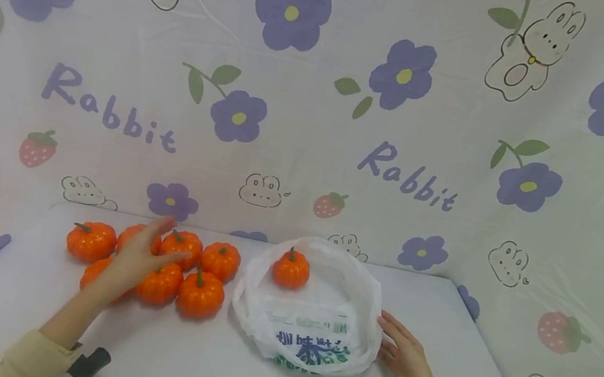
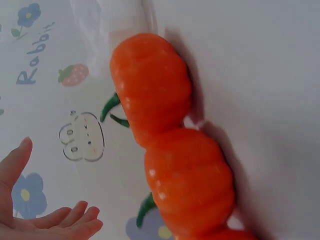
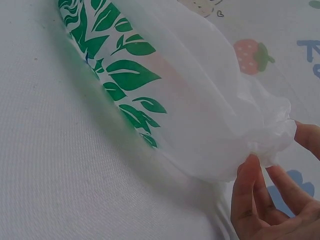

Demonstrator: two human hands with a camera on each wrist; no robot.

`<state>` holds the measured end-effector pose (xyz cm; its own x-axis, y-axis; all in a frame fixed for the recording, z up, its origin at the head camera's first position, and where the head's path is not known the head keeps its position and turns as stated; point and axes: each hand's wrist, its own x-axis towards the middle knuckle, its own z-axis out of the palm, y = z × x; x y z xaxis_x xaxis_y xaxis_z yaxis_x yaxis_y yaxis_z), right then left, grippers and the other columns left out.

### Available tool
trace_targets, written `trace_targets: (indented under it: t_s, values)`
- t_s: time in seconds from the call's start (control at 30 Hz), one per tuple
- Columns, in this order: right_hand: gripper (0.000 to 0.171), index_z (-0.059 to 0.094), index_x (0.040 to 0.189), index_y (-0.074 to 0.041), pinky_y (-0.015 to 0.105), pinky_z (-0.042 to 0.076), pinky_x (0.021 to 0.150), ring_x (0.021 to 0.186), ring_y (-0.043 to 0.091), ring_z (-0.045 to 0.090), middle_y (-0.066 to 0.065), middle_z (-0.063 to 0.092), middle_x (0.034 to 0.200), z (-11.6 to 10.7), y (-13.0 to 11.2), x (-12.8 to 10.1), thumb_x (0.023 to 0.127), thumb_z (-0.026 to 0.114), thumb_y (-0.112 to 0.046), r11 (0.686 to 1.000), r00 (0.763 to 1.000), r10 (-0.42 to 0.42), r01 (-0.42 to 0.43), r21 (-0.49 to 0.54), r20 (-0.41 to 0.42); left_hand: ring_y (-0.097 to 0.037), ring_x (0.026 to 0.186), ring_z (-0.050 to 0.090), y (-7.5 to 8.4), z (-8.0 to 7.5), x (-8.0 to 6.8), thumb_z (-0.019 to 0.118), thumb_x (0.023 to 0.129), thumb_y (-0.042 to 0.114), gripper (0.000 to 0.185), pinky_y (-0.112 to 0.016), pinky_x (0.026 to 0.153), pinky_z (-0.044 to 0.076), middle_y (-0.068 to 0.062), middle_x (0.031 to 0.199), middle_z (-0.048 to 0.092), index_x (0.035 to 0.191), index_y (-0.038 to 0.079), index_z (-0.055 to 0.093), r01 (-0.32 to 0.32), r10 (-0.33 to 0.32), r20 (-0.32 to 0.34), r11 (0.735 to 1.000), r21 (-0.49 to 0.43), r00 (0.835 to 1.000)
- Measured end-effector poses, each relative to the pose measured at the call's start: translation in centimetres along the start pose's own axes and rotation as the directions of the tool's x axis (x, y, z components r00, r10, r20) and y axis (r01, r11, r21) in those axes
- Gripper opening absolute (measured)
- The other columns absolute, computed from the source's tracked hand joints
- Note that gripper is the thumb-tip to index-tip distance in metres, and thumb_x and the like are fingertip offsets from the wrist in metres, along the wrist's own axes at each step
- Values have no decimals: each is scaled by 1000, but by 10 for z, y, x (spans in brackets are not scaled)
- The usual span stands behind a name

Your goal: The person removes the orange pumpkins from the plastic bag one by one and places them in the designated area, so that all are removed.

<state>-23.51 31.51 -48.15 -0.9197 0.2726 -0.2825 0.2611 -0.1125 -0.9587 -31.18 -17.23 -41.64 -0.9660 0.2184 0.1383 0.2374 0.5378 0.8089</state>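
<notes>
Several orange toy pumpkins (image 1: 200, 294) with green stems lie in a cluster at the left of the white table (image 1: 182, 359). My left hand (image 1: 153, 244) hovers over the cluster with straight, spread fingers and holds nothing. The left wrist view shows two of the pumpkins (image 2: 190, 182) close up beside my open left hand (image 2: 50, 220). A white plastic bag (image 1: 311, 320) with blue and green print lies open at the table's middle, with one pumpkin (image 1: 291, 268) inside. My right hand (image 1: 400, 353) touches the bag's right rim (image 3: 270, 135) with straight fingers (image 3: 247, 190).
A cloth printed with purple flowers, rabbits and strawberries (image 1: 312, 118) hangs behind the table and wraps round both sides. Bare table lies in front of the pumpkins and the bag. Dark wrist-camera mounts (image 1: 88, 363) show at the bottom edge.
</notes>
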Motion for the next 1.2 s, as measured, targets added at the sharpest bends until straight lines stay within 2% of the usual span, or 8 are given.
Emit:
trace_targets:
  t_s: [0.07,0.27,0.43,0.57,0.73,0.87,1.0,1.2]
  values:
    - [62,50,143,-15,24,49,86,96,12,59,-20,60,104,0,0,0,89,70,-38,1000,1000,4,-4,-3,0,-39,148,25,6,8,3,69,84,53,97,-61,117,26,-15,160,29,156,14,19,4,-4,10,1000,-19,1000]
    - [70,45,146,-14,22,49,86,98,11,58,-18,58,110,1,-1,0,88,71,-42,1000,1000,7,-7,-25,6,-35,148,27,22,33,11,72,85,47,91,-58,117,28,-11,160,31,156,18,22,-8,11,37,998,-56,999]
    - [67,47,145,-15,22,50,87,98,11,59,-21,60,105,0,-1,1,88,71,-40,1000,1000,2,-2,-14,9,-33,147,30,35,56,19,72,87,38,85,-55,118,30,-10,158,35,155,18,25,-37,42,57,995,-92,997]
    - [66,49,144,-16,23,49,87,98,10,59,-22,60,104,-2,0,2,87,72,-41,1000,1000,0,0,-8,13,-31,147,32,46,78,27,74,85,36,85,-55,118,31,-8,158,37,154,21,27,-24,33,67,990,-139,997]
    - [63,50,143,-17,23,49,86,98,10,59,-22,60,104,-5,2,3,88,71,-40,1000,1000,-1,1,1,19,-31,146,35,56,105,36,77,82,39,87,-54,116,34,-8,156,40,153,19,31,-26,34,72,994,-105,997]
    - [55,55,139,-18,22,50,85,96,10,60,-24,61,99,-5,3,2,89,71,-37,1000,1000,-9,9,16,24,-32,144,37,62,123,42,77,83,35,84,-54,116,35,-10,154,42,152,15,34,-52,63,75,990,-132,995]
    - [48,59,133,-21,22,50,84,94,9,61,-24,63,97,-6,3,2,89,70,-35,1000,999,-17,16,25,29,-30,144,38,67,140,46,77,83,36,82,-52,116,36,-7,153,45,151,18,36,-42,58,92,985,-167,994]
    - [48,60,133,-21,23,50,85,95,10,61,-22,62,98,-7,4,1,89,70,-36,1000,999,-24,23,9,32,-29,144,39,66,161,53,78,81,40,85,-52,116,36,-5,153,45,151,18,36,-37,58,124,986,-165,991]
